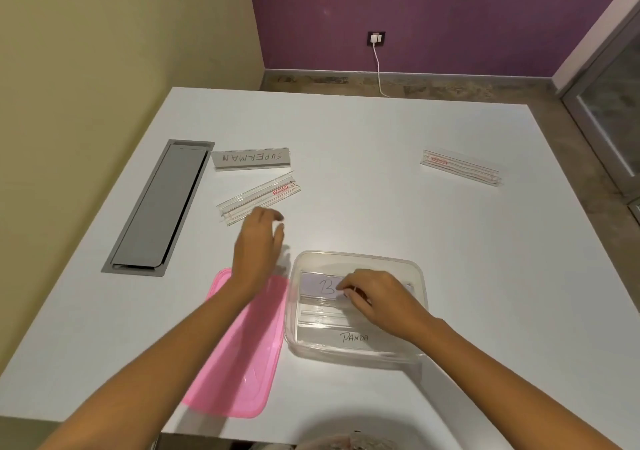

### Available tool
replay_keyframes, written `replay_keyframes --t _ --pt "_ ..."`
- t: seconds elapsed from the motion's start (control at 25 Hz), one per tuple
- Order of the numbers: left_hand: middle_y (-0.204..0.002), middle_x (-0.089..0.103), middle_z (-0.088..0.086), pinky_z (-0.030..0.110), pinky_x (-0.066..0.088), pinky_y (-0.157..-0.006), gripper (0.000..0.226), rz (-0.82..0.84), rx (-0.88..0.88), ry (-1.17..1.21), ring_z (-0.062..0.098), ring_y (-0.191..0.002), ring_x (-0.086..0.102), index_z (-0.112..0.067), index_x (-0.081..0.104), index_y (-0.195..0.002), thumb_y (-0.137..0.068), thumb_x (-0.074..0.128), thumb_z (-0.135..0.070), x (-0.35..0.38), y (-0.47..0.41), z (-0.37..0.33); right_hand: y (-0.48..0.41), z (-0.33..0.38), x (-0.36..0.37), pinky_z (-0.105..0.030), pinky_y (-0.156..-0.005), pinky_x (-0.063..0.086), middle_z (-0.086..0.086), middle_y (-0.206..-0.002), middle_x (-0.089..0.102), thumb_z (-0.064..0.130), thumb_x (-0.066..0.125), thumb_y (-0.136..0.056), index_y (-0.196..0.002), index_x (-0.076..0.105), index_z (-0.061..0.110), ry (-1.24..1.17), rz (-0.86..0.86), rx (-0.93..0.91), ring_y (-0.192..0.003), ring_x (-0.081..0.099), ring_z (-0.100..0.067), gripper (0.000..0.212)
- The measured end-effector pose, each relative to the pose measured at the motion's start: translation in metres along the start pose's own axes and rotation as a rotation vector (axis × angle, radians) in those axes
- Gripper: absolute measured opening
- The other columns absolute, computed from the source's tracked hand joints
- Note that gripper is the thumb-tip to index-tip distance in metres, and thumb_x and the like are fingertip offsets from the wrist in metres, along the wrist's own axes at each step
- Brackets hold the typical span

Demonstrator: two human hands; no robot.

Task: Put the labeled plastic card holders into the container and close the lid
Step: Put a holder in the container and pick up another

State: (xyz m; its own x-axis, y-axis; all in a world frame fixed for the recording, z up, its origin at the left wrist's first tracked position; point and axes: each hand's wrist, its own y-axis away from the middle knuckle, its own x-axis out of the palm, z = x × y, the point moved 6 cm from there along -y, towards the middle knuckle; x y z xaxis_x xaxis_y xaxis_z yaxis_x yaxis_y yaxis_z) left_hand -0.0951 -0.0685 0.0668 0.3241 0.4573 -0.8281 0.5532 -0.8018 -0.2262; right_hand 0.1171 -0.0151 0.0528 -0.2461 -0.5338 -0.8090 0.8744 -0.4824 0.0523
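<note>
Clear plastic makes up the container (356,306), which sits open at the near side of the white bench (381,179). From the single head view, two labeled holders are already inside: one reading PANDA (353,337) against the near wall, and one whose label begins with B (320,287) toward the far wall. Outside, the SUPERMAN holder (251,158) stands on the bench's far left. Two holders with only printed red inserts also lie out, one (259,194) just beyond the left hand and one (462,166) well apart at far right; these look unlabeled, so probably only SUPERMAN is left to load. The pink lid (239,349) lies flat just left of the container, so closing is not yet done.

The right hand (377,299) reaches down into the container, fingertips pinched on the B holder. The left hand (258,241) stretches forward above the bench, fingers loosely spread and holding nothing, close to the nearer red-insert holder.
</note>
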Motion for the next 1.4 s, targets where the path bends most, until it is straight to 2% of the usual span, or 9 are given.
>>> replay_keyframes --t 0.28,0.52,0.68,0.76,0.84,0.92,1.08,1.2,1.4 --pt "-0.121 0.058 0.025 0.047 0.043 -0.088 0.035 0.189 -0.226 -0.443 0.041 -0.107 0.054 0.003 0.053 -0.122 -0.087 0.055 0.0 0.022 -0.094 0.077 -0.084 0.012 -0.024 -0.035 -0.079 0.052 -0.003 -0.098 0.069 0.011 0.051 -0.094 -0.107 0.067 0.013 -0.096 -0.16 0.027 -0.085 0.063 -0.019 0.021" --pt "-0.086 0.068 0.013 0.033 0.039 -0.062 0.012 0.316 -0.256 -0.563 0.034 -0.077 0.065 -0.006 0.059 -0.095 -0.084 0.055 -0.002 0.05 -0.114 0.098 -0.174 -0.005 0.005 -0.032 -0.081 0.052 -0.011 -0.1 0.07 0.007 0.046 -0.091 -0.107 0.066 0.009 -0.399 -0.126 0.3 -0.088 0.065 -0.026 0.026" --pt "-0.069 0.066 0.014 0.028 0.032 -0.05 0.006 0.329 -0.217 -0.57 0.033 -0.054 0.053 -0.007 0.059 -0.08 -0.083 0.057 -0.002 0.056 -0.115 0.097 -0.224 -0.017 0.043 -0.04 -0.082 0.057 -0.016 -0.101 0.069 0.014 0.051 -0.089 -0.098 0.065 0.009 -0.666 -0.019 0.582 -0.087 0.068 -0.033 0.018" --pt "-0.063 0.062 0.014 0.028 0.03 -0.05 0.01 0.318 -0.201 -0.57 0.031 -0.051 0.045 -0.007 0.058 -0.072 -0.081 0.058 -0.002 0.056 -0.116 0.093 -0.239 -0.021 0.058 -0.044 -0.08 0.06 -0.011 -0.087 0.067 0.018 0.051 -0.088 -0.083 0.062 0.012 -0.781 0.018 0.694 -0.073 0.065 -0.027 0.014" --pt "-0.063 0.063 0.015 0.027 0.027 -0.049 0.011 0.303 -0.177 -0.551 0.03 -0.051 0.043 -0.007 0.06 -0.071 -0.079 0.056 -0.001 0.056 -0.113 0.083 -0.248 -0.023 0.067 -0.035 -0.069 0.061 -0.004 -0.079 0.061 0.022 0.052 -0.09 -0.076 0.057 0.016 -0.894 0.032 0.762 -0.06 0.06 -0.017 0.016" --pt "-0.064 0.066 0.013 0.025 0.026 -0.048 0.011 0.28 -0.12 -0.526 0.03 -0.053 0.049 -0.012 0.065 -0.076 -0.081 0.058 -0.005 0.054 -0.11 0.068 -0.253 -0.025 0.072 -0.029 -0.061 0.056 -0.006 -0.08 0.061 0.025 0.052 -0.091 -0.073 0.055 0.017 -0.962 0.014 0.778 -0.056 0.059 -0.016 0.019" --pt "-0.064 0.071 0.007 0.025 0.034 -0.046 0.01 0.177 0.027 -0.522 0.031 -0.059 0.059 -0.022 0.073 -0.091 -0.082 0.069 -0.023 0.045 -0.104 0.036 -0.25 -0.035 0.068 -0.045 -0.084 0.056 -0.02 -0.088 0.071 0.023 0.055 -0.089 -0.071 0.059 0.013 -1.052 -0.124 0.836 -0.082 0.069 -0.034 0.021" --pt "-0.073 0.075 0.003 0.026 0.04 -0.045 0.013 0.116 0.054 -0.454 0.031 -0.062 0.061 -0.023 0.072 -0.092 -0.081 0.068 -0.017 0.036 -0.094 0.016 -0.24 -0.039 0.056 -0.041 -0.085 0.057 -0.017 -0.094 0.069 0.005 0.057 -0.087 -0.085 0.062 0.011 -1.243 -0.204 0.852 -0.09 0.067 -0.033 0.007" --pt "-0.103 0.075 -0.005 0.033 0.052 -0.055 0.022 -0.041 0.185 -0.23 0.025 -0.087 0.068 -0.024 0.069 -0.104 -0.085 0.066 -0.013 0.005 -0.063 -0.009 -0.214 -0.028 0.01 -0.02 -0.056 0.055 -0.011 -0.089 0.064 -0.009 0.033 -0.094 -0.116 0.056 -0.001 -1.227 -0.157 0.604 -0.065 0.062 -0.016 0.033"
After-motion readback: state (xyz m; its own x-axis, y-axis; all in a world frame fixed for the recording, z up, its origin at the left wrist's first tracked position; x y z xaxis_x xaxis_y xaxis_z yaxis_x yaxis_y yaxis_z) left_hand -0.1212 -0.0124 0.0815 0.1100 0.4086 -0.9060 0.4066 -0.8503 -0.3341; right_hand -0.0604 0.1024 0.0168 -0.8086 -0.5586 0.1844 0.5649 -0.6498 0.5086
